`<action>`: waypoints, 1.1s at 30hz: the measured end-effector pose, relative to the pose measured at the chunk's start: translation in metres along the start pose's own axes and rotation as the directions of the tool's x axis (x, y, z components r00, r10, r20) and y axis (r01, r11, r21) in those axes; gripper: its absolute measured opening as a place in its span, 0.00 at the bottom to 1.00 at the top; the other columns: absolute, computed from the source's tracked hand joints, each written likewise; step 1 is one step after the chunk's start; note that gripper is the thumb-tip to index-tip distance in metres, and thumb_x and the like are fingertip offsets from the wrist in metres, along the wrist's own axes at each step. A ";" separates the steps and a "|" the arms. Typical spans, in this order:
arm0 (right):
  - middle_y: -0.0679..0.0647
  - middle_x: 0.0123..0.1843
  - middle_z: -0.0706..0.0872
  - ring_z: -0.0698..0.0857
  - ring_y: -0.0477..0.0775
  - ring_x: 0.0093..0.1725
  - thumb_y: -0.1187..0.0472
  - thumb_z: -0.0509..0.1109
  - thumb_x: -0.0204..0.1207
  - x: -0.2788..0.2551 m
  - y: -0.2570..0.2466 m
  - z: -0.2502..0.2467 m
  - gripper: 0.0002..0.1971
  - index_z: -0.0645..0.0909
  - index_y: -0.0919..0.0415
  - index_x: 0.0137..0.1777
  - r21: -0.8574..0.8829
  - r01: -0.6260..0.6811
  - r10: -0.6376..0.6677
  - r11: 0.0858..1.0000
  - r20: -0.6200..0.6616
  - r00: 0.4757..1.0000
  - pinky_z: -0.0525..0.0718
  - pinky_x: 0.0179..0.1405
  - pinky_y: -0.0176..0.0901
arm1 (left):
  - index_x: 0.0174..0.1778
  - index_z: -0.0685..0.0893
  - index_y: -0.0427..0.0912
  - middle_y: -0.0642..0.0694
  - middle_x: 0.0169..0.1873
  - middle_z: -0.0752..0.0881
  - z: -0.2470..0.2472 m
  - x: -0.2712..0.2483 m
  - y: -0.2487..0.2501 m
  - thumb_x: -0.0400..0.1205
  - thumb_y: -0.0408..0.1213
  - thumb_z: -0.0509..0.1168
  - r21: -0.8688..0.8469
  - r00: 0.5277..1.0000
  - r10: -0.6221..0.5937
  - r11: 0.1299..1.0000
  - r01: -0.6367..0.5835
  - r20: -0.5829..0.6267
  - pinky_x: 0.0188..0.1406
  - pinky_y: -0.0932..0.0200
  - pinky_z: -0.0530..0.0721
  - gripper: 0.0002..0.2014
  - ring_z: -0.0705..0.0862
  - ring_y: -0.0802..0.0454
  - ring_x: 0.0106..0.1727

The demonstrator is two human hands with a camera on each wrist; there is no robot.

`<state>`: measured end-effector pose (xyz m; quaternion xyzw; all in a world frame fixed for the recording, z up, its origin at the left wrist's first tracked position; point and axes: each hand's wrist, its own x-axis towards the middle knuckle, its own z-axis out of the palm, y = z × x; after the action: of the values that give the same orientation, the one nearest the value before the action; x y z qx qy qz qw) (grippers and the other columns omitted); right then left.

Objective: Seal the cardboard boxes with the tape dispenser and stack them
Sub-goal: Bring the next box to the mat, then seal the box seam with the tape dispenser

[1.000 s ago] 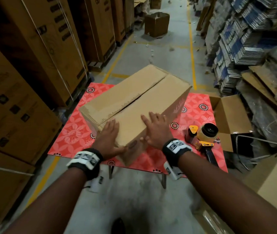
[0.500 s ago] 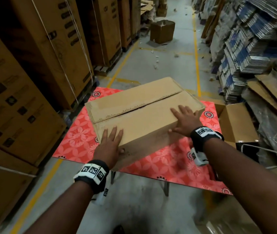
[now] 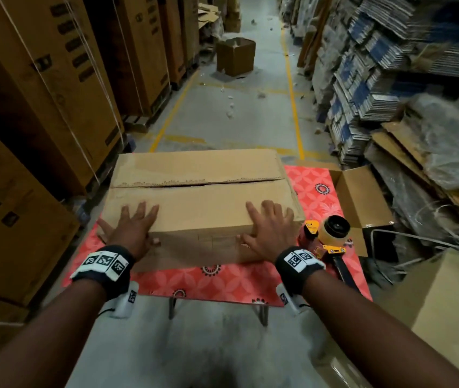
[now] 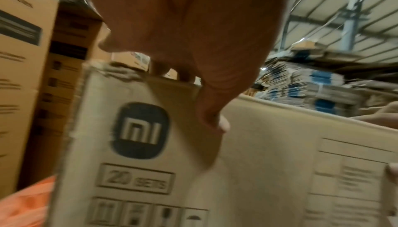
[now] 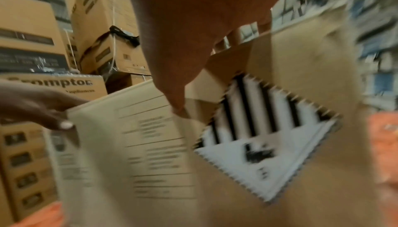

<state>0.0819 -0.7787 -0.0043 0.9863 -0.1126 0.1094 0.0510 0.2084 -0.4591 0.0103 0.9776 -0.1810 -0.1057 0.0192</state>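
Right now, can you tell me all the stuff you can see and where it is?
cardboard box: one, brown, on the table, flaps closed, seam untaped
tape dispenser: one, yellow and red, on the table right of the box
table: one, red patterned top
open box: one, brown, beside the table's right edge
big cartons: many, brown, stacked along the left
flat bundles: many, blue and white, piled on the right
left hand: flat on the box's near left
right hand: flat on the box's near right

Untaped cardboard box beside tape dispenser
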 end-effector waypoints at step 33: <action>0.65 0.79 0.67 0.68 0.68 0.78 0.49 0.71 0.75 -0.061 0.127 0.023 0.34 0.67 0.54 0.80 0.122 -0.417 0.393 0.901 0.179 0.902 0.73 0.71 0.68 | 0.82 0.39 0.66 0.52 0.85 0.35 -0.003 0.028 0.171 0.80 0.69 0.52 0.000 0.977 0.205 0.979 -0.206 0.065 0.70 0.15 0.42 0.39 0.36 0.40 0.85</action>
<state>-0.0008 -0.8915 -0.0305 0.9475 -0.3099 0.0515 -0.0594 0.1751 -0.6286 0.0202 0.9498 -0.2820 -0.1343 0.0207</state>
